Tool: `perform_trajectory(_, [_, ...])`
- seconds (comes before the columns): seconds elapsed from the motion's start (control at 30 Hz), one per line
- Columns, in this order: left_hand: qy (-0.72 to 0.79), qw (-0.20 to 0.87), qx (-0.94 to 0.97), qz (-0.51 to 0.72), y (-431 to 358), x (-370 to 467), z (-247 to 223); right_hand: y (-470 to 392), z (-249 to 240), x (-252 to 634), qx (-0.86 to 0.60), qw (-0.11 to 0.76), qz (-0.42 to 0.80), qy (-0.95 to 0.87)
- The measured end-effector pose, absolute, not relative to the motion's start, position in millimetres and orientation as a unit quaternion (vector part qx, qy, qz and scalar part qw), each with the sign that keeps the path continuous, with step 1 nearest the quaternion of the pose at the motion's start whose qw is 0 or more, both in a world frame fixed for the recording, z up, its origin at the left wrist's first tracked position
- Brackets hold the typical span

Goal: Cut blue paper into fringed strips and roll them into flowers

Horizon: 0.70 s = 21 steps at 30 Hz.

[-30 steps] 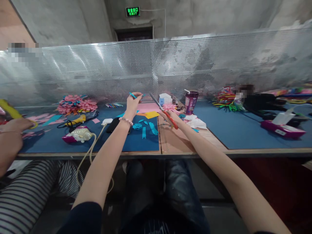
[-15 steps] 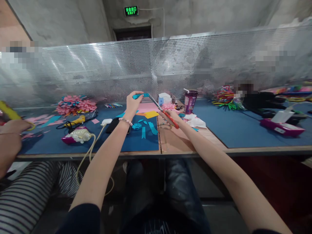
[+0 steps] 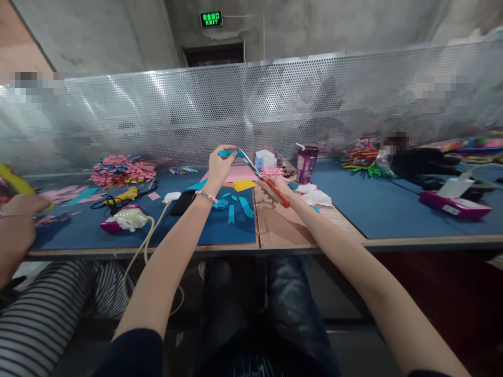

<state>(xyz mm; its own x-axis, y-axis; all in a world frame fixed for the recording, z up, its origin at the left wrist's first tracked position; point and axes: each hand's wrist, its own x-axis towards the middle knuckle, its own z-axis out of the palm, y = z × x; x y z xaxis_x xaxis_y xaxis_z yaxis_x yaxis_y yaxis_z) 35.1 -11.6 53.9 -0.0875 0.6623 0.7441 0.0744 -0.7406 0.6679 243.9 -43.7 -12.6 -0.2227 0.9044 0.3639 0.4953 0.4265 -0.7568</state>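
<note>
- Your left hand (image 3: 220, 163) pinched a blue paper strip (image 3: 225, 154) between thumb and fingers, above the far part of the blue mat (image 3: 220, 233); the strip's right end stuck out past your fingertips, toward the scissors.
- Your right hand (image 3: 274, 189) was curled around the red handles of the scissors (image 3: 280, 192), whose blades slanted up and leftward to the strip, their tips right by your left fingertips. You could not tell from this view whether the blades touched the paper.
- Below the grip lay a blue paper flower (image 3: 220, 204), a notched blue piece (image 3: 231, 213) and a yellow sheet (image 3: 244, 185), with a pink sheet (image 3: 240, 174) behind.
- The green exit sign (image 3: 211, 19) on the wall read "安全出口" over "EXIT".
- The purple cup (image 3: 307, 165) to the right of your hands bore pale lettering too small to read.
- The purple device (image 3: 463, 207) farther right carried a white label (image 3: 450, 211), also illegible.
</note>
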Motion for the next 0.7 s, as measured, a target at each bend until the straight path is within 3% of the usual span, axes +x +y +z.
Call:
perform_trajectory(0.33, [0.262,0.303,0.620,0.675,-12.4,37.6,53.0,-57.4,-1.8,241.5,-0.473,0.395,0.290,-0.732])
perform_trajectory(0.7, [0.286,0.300,0.623,0.663,-22.5,42.8,56.1,-62.3,5.9,240.2,-0.494,0.391,0.354,-0.691])
